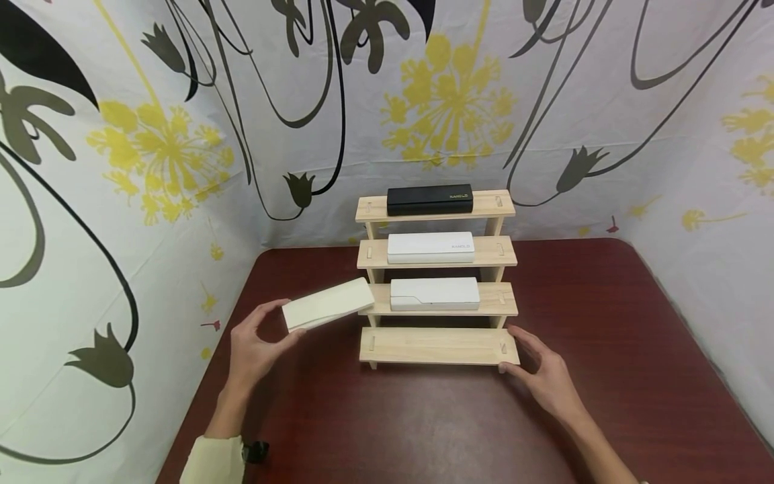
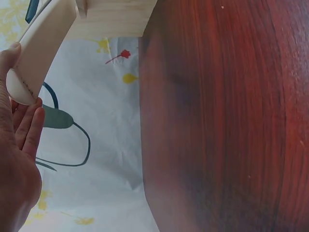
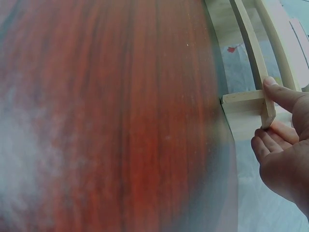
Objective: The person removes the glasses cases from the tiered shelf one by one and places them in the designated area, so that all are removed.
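My left hand (image 1: pixel 254 346) pinches one end of a long cream case (image 1: pixel 328 304), shaped like a glasses case, between thumb and fingers. The case is tilted in the air, its far end by the left edge of a stepped wooden rack (image 1: pixel 438 345). In the left wrist view the cream case (image 2: pixel 41 46) shows a rounded end. At the rack's lowest step, my right hand (image 1: pixel 547 378) grips the right end of the board (image 3: pixel 255 58), thumb on one side and fingers on the other. Nothing lies on that step.
On the higher steps sit a white case with a curved flap line (image 1: pixel 434 294), another white case (image 1: pixel 431 248) and a black case (image 1: pixel 430 200) on top. The rack stands on a dark red wooden table (image 1: pixel 423 423). Flower-patterned cloth (image 1: pixel 375 134) surrounds the table's back and sides.
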